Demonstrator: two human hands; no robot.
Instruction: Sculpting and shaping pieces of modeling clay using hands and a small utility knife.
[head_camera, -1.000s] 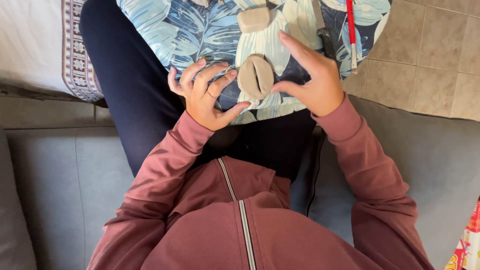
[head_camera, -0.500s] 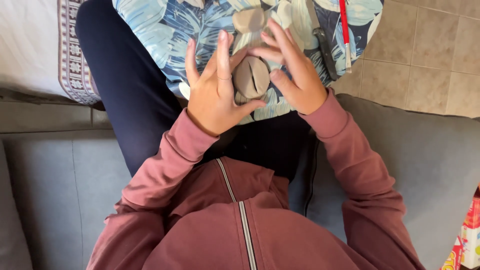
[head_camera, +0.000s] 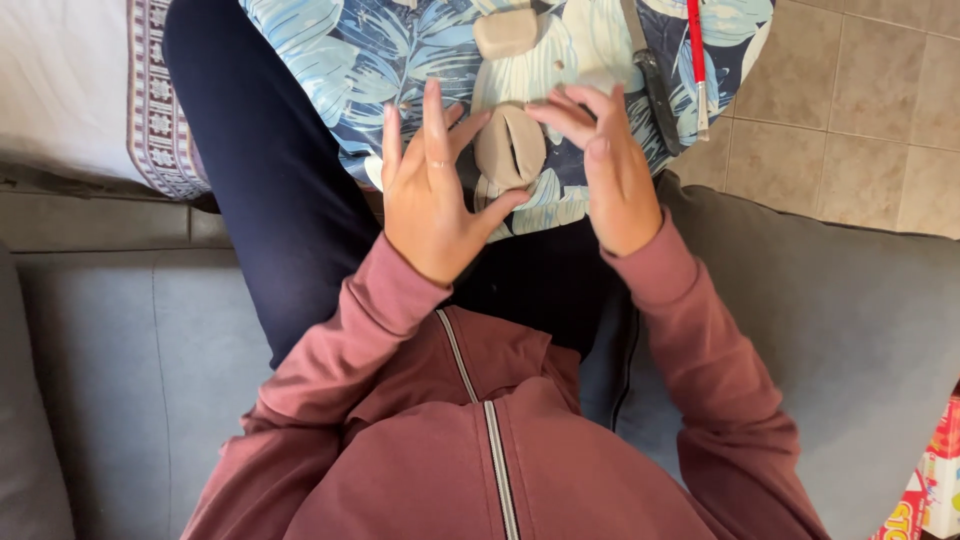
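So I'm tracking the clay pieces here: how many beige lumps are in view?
2. One oval lump sits on the leaf-print cloth between the left hand and right hand; a blocky lump lies above it. More may be hidden.

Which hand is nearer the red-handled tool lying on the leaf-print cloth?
Right. The right hand is just inward of the red-handled tool, a short gap apart. The left hand is farther, across the grey clay lump between the hands.
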